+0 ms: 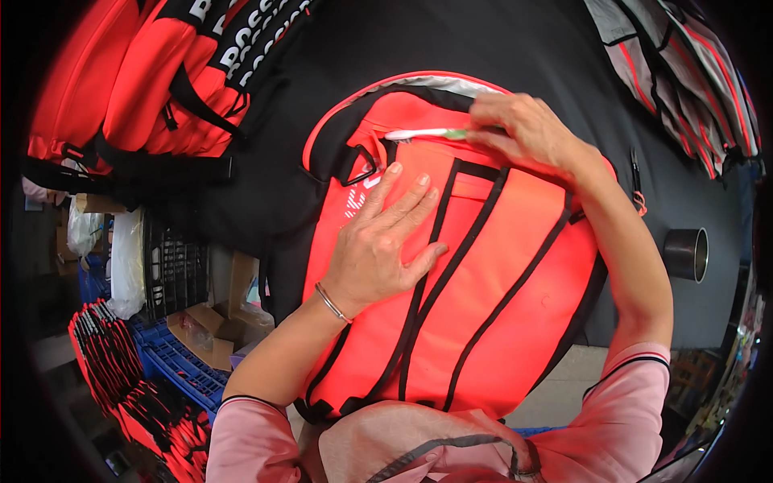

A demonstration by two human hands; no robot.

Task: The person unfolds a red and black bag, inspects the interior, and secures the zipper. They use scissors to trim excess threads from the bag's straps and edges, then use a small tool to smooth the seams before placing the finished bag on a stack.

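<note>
A large red backpack [515, 298] with black-edged shoulder straps lies across the black table in front of me, its grey-lined top flap folded toward the far side. My left hand [377, 245] rests flat on the red fabric, fingers spread, beside a white printed mark and a black buckle [362, 164]. Near the bag's upper edge my right hand [523, 129] is closed around the green handle of a toothbrush [427, 134]. The brush's white head reaches left and its bristles touch the red fabric. Slight motion blur softens the right fingers.
Several red and black bags [153, 88] are piled at the far left. Grey bags with red piping [668, 72] hang at the far right. A metal cup [686, 254] and small black snips [636, 181] lie on the right. Left below are a blue crate [177, 362] and stacked red-black pieces [113, 354].
</note>
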